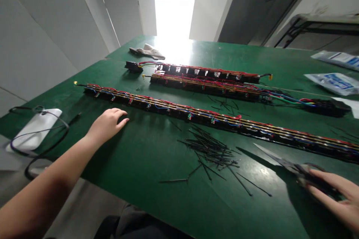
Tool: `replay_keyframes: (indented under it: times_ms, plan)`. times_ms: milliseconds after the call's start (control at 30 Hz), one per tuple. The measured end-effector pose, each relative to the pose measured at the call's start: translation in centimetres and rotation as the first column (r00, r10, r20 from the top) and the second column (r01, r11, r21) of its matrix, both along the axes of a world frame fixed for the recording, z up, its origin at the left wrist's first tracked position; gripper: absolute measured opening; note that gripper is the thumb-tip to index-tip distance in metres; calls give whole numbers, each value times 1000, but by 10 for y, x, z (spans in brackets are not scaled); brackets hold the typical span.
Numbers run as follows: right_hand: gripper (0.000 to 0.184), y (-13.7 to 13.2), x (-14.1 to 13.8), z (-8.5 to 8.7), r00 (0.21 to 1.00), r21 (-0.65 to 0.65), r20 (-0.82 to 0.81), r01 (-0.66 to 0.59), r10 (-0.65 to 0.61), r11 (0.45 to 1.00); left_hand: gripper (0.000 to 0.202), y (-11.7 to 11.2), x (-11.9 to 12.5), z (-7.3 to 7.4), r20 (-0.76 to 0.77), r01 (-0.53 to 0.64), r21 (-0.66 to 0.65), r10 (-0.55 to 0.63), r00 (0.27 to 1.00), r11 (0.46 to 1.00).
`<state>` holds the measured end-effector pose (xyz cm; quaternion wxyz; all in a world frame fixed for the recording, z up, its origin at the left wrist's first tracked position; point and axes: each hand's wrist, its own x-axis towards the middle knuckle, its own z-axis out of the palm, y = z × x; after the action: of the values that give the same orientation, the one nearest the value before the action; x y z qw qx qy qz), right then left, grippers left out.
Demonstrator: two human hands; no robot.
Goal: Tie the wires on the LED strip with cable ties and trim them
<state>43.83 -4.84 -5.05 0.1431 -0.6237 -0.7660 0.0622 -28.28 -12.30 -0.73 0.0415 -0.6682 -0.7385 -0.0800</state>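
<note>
My right hand (pixel 335 194) grips a pair of scissors (pixel 294 168) by its dark handles at the lower right, blades pointing left above the table. My left hand (pixel 108 125) holds nothing; its thumb stands apart from the fingers, just in front of a long black strip (pixel 174 109). Red, yellow and blue wires run along that strip, with small circuit boards spaced on its near side. Between my hands lies a loose pile of black cable ties (pixel 210 147), a few of them scattered toward me.
Two shorter wired strips (pixel 204 84) lie behind, with a black connector block (pixel 134 66) at their left. A white power bank-like slab (pixel 36 129) with a black cable sits left. Plastic packets (pixel 333 83) lie right, and a glove-like cloth (pixel 148 51) at the back.
</note>
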Motion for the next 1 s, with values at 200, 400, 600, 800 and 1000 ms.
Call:
replay_keyframes:
  times_ms: [200,400,600,800,1000]
  plan:
    - [73,28,-81,54,996,-226,45,-65,78,972,33,1,6,10,234,85,-141,-51,971,986]
    - [69,36,-106,61,983,-216,89,-137,160,967,24,4,19,5,-92,38,-207,-58,994,977]
    - [55,26,-104,51,981,-96,54,-180,186,979,30,0,53,-1,-373,54,-171,-115,920,984]
    - [45,23,-99,45,977,-59,-19,-214,214,975,25,14,108,1,-287,318,-43,-316,904,947]
    - [45,23,-93,48,972,-104,-83,-228,220,968,19,49,139,16,-250,562,-35,-552,796,826]
